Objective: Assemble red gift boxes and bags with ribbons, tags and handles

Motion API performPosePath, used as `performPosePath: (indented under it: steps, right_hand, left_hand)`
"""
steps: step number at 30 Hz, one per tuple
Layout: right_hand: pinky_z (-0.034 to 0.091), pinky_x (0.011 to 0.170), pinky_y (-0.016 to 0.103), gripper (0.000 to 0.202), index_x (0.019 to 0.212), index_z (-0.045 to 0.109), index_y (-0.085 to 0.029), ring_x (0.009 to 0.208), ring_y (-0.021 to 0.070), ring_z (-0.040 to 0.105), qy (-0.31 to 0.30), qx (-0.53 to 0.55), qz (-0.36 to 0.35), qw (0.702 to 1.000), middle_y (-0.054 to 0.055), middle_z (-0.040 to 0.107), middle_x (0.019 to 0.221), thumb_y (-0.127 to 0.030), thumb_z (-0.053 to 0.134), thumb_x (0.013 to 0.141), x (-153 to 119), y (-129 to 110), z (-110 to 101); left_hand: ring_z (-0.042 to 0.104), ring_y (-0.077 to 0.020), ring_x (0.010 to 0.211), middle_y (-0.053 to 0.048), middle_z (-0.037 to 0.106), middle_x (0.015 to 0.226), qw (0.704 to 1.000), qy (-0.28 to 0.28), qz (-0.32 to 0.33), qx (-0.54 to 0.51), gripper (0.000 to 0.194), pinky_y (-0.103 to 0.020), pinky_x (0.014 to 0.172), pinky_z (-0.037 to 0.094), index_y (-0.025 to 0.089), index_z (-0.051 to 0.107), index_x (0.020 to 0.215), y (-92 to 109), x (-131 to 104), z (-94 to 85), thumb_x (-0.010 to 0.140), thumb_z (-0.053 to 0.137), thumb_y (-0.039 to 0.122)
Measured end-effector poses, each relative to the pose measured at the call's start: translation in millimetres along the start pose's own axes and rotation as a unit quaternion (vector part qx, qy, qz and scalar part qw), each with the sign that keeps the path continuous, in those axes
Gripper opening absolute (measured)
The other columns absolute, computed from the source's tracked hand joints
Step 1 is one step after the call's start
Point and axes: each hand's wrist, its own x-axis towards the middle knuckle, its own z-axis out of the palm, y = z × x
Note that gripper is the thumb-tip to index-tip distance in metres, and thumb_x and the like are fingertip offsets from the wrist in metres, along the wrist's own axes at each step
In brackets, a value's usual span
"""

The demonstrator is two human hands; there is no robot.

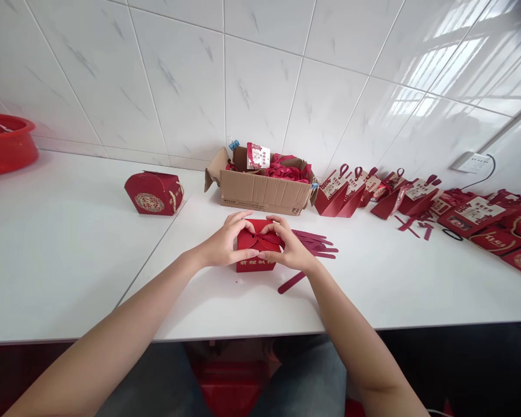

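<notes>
Near the table's front edge stands a small red gift box (255, 266) with pale lettering on its front face and curved flaps meeting on top. My left hand (226, 238) curls round the left side of its top, fingertips on the flaps and thumb along the front. From the right, my right hand (290, 248) grips the same top, its thumb meeting the left thumb. Exactly how the flaps join is partly hidden by my fingers. Dark red ribbon strips (319, 242) lie to the right of the box, and one strip (292, 282) sits nearer to me.
Behind the box, a cardboard box (260, 194) holds red ribbons and a printed card. A red box with rope handle (150, 194) stands to the left. Finished-looking red boxes (421, 191) crowd the right, along the tiled wall (260, 75). A red basin (8, 150) is at far left.
</notes>
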Motion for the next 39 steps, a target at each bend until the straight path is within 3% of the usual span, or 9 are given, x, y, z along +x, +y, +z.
performPosePath:
  steps: [6, 11, 16, 21, 29, 33, 36, 39]
  right_hand:
    - [0.036, 0.111, 0.043, 0.047, 0.104, 0.053, -0.024, 0.142, 0.0275, 0.026, 0.0, 0.017, 0.009, 1.0, 0.012, 0.029, 0.142, -0.044, 0.077, 0.069, 0, -1, 0]
    - [0.033, 0.112, 0.046, 0.066, 0.125, 0.047, -0.03, 0.139, 0.0262, 0.031, -0.026, 0.032, 0.028, 0.999, 0.009, 0.026, 0.148, -0.042, 0.078, 0.069, -2, 0, -8]
    - [0.036, 0.11, 0.048, 0.052, 0.128, 0.049, -0.034, 0.131, 0.0248, 0.044, -0.018, 0.089, 0.036, 0.995, 0.005, 0.044, 0.143, -0.046, 0.067, 0.081, -4, 4, -15]
    - [0.039, 0.108, 0.046, 0.056, 0.122, 0.056, -0.032, 0.128, 0.0258, 0.047, 0.006, 0.091, 0.046, 0.995, 0.005, 0.043, 0.142, -0.04, 0.077, 0.071, -2, 6, -14]
    - [0.039, 0.108, 0.045, 0.056, 0.121, 0.058, -0.03, 0.127, 0.0257, 0.049, 0.021, 0.093, 0.046, 0.994, 0.006, 0.043, 0.141, -0.044, 0.078, 0.07, -1, 8, -12]
    - [0.042, 0.104, 0.045, 0.06, 0.126, 0.05, -0.029, 0.13, 0.0262, 0.046, 0.035, 0.066, 0.065, 0.995, 0.008, 0.045, 0.141, -0.054, 0.069, 0.075, 1, 17, -16]
    - [0.049, 0.092, 0.041, 0.051, 0.111, 0.055, -0.022, 0.109, 0.0235, 0.058, 0.068, 0.027, 0.116, 0.991, 0.01, 0.057, 0.123, -0.064, 0.052, 0.082, 3, 25, -22]
    - [0.049, 0.076, 0.036, 0.052, 0.081, 0.057, -0.019, 0.079, 0.0178, 0.059, 0.034, -0.02, 0.149, 0.988, 0.004, 0.061, 0.084, -0.068, 0.042, 0.085, 2, 25, -28]
  left_hand:
    - [0.022, -0.0346, 0.143, -0.016, 0.043, 0.14, 1.0, 0.014, 0.009, -0.021, 0.045, -0.054, 0.112, 0.031, 0.021, 0.051, 0.107, 3, 0, -0.7, 0.075, 0.068, 0.048]
    - [0.039, -0.0334, 0.134, -0.013, 0.04, 0.143, 0.995, 0.025, -0.031, -0.093, 0.073, -0.051, 0.11, 0.036, 0.025, 0.04, 0.133, 2, -2, -1.0, 0.071, 0.073, 0.048]
    - [0.05, -0.0297, 0.124, -0.01, 0.051, 0.134, 0.975, 0.076, -0.097, -0.186, 0.058, -0.046, 0.105, 0.042, 0.024, 0.046, 0.129, 2, 0, 0.7, 0.08, 0.063, 0.05]
    - [0.055, -0.0295, 0.117, -0.011, 0.056, 0.127, 0.965, 0.063, -0.111, -0.227, 0.056, -0.047, 0.099, 0.046, 0.02, 0.051, 0.123, 2, 2, 3.2, 0.078, 0.065, 0.05]
    - [0.054, -0.0278, 0.119, -0.011, 0.055, 0.13, 0.969, 0.053, -0.1, -0.219, 0.059, -0.043, 0.1, 0.046, 0.021, 0.048, 0.127, 0, 1, 3.3, 0.079, 0.064, 0.051]
    - [0.046, -0.0267, 0.128, -0.01, 0.051, 0.136, 0.98, 0.101, -0.105, -0.135, 0.06, -0.042, 0.106, 0.04, 0.024, 0.043, 0.133, -4, 1, 2.0, 0.084, 0.057, 0.055]
    - [0.048, -0.027, 0.126, -0.01, 0.055, 0.132, 0.978, 0.155, -0.126, -0.063, 0.053, -0.04, 0.102, 0.041, 0.023, 0.048, 0.128, -6, 1, -0.2, 0.087, 0.05, 0.057]
    - [0.058, -0.0252, 0.109, -0.007, 0.064, 0.115, 0.973, 0.171, -0.149, -0.046, 0.042, -0.036, 0.09, 0.047, 0.022, 0.057, 0.11, -6, 1, -3.2, 0.089, 0.046, 0.056]
